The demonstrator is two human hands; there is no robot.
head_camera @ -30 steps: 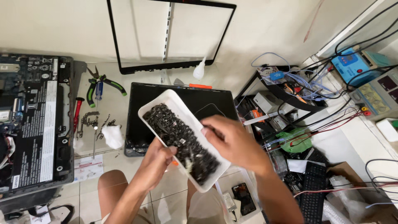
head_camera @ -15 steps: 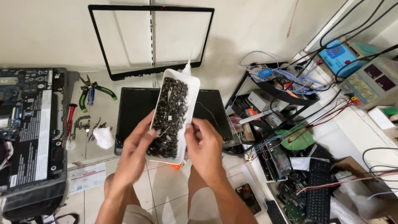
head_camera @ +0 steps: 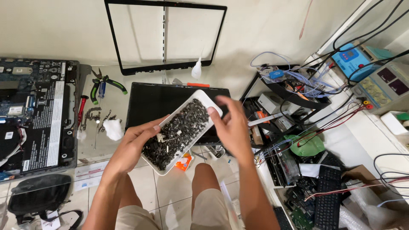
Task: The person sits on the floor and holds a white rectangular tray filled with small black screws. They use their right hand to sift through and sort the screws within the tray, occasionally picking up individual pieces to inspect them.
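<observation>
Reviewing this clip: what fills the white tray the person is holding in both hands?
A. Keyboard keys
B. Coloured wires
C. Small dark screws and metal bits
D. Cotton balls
C: the white tray, gripped by the left hand with the right hand at its far end, is heaped with small dark screws and similar metal bits.

Bare arms, light beige shorts
</observation>
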